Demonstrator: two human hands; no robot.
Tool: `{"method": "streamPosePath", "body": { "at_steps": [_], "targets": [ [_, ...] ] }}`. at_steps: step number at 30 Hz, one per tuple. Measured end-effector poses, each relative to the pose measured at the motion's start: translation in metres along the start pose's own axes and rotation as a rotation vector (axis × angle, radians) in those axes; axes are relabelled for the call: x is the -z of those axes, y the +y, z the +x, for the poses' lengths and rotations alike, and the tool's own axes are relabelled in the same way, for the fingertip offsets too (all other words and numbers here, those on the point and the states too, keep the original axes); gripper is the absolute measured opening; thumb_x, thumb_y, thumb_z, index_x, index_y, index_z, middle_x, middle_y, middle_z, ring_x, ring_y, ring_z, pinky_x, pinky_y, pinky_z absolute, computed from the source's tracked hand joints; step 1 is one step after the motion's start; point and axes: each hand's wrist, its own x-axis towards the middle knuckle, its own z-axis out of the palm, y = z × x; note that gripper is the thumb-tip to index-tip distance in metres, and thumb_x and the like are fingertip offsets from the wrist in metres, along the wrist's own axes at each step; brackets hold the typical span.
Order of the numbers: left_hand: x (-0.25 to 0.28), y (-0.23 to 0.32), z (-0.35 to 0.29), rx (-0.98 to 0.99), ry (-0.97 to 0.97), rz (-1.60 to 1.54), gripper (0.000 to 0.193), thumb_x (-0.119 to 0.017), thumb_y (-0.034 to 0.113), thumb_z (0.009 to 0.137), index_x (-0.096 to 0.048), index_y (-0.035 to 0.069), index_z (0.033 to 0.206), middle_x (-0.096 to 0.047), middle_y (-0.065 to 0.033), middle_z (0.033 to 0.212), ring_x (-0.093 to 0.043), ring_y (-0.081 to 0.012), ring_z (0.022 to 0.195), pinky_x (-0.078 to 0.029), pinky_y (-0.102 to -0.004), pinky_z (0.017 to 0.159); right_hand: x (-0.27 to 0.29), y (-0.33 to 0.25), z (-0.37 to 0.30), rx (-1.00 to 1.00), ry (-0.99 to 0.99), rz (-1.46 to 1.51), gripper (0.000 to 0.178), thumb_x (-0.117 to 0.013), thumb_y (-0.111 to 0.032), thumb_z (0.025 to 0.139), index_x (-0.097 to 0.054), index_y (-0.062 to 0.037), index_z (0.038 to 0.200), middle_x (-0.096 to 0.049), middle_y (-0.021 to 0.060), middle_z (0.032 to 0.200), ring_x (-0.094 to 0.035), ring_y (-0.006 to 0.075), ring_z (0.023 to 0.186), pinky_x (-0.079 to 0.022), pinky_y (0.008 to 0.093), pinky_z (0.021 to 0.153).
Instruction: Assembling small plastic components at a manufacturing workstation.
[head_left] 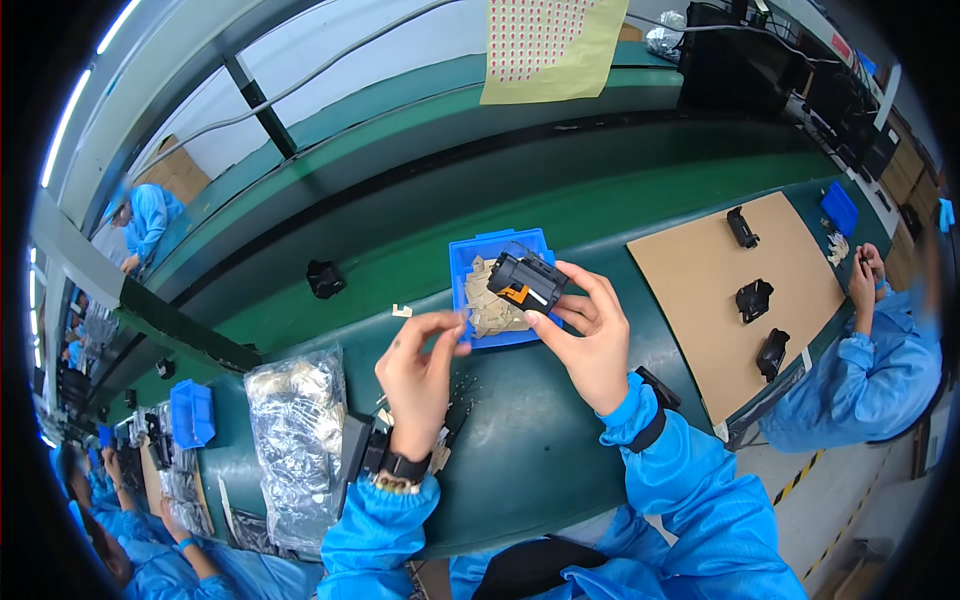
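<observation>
My right hand point(590, 335) is closed around a black plastic housing point(526, 280) with an orange part on its side, holding it tilted above a blue bin point(497, 243). Inside the bin lie many small beige pieces point(488, 312). My left hand point(418, 365) is at the bin's near left corner, fingers bent toward the housing. Its fingertips are smeared by motion, so whether they pinch anything does not show. One small beige piece point(401, 311) lies on the green table, just beyond my left hand.
A clear plastic bag of parts point(295, 440) lies at left, near another blue bin point(192, 414). Right, a cardboard sheet point(690, 290) carries three black parts; a co-worker point(865, 360) sits beyond it. A black part point(323, 279) rests on the green surface at far left.
</observation>
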Motion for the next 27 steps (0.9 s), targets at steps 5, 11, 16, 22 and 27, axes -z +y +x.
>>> {"method": "streamPosePath", "body": {
  "at_steps": [5, 11, 16, 22, 27],
  "targets": [
    [-0.019, 0.02, 0.016, -0.315, -0.038, 0.349, 0.04, -0.071, -0.005, 0.081, -0.06, 0.002, 0.119, -0.055, -0.0168, 0.132, -0.055, -0.0258, 0.122, -0.05, -0.0335, 0.1, 0.007, -0.006, -0.002, 0.055, 0.007, -0.023, 0.056, -0.077, 0.003, 0.076, -0.055, 0.0003, 0.128, -0.052, 0.0119, 0.123, -0.065, 0.0227, 0.102, -0.057, 0.0331, 0.087],
    [-0.02, 0.016, 0.004, -0.237, 0.022, -0.06, 0.03, -0.074, -0.008, 0.077, -0.06, 0.001, 0.102, -0.063, -0.0155, 0.119, -0.061, -0.0266, 0.114, -0.047, -0.0376, 0.1, 0.0, -0.013, -0.015, 0.155, -0.064, -0.082, 0.056, -0.08, 0.002, 0.073, -0.058, -0.0008, 0.125, -0.054, 0.0127, 0.121, -0.066, 0.0258, 0.105, -0.057, 0.0358, 0.091],
    [-0.018, 0.023, -0.002, -0.12, 0.123, -0.328, 0.03, -0.068, -0.014, 0.081, -0.054, -0.001, 0.104, -0.064, -0.0131, 0.104, -0.062, -0.0224, 0.107, -0.051, -0.0365, 0.096, -0.005, -0.015, -0.02, 0.235, -0.082, -0.132, 0.056, -0.081, 0.001, 0.07, -0.06, -0.0014, 0.122, -0.057, 0.0131, 0.116, -0.066, 0.0258, 0.104, -0.058, 0.0363, 0.09],
    [-0.015, 0.025, -0.011, 0.024, 0.189, -0.377, 0.024, -0.066, 0.0, 0.088, -0.053, 0.003, 0.108, -0.063, -0.0083, 0.105, -0.061, -0.0187, 0.108, -0.048, -0.0323, 0.093, -0.007, -0.016, -0.024, 0.218, -0.106, -0.132, 0.057, -0.082, 0.0, 0.069, -0.061, -0.0013, 0.122, -0.059, 0.013, 0.115, -0.066, 0.0255, 0.103, -0.059, 0.0362, 0.089],
    [0.007, 0.021, -0.001, -0.089, -0.005, -0.341, 0.04, -0.058, -0.005, 0.089, -0.051, -0.004, 0.127, -0.051, -0.0137, 0.129, -0.053, -0.0195, 0.121, -0.047, -0.0321, 0.099, -0.004, -0.015, -0.024, 0.223, -0.185, -0.161, 0.062, -0.084, 0.002, 0.067, -0.059, -0.0004, 0.123, -0.054, 0.0124, 0.119, -0.066, 0.0235, 0.101, -0.058, 0.0347, 0.089]
  ]
}}
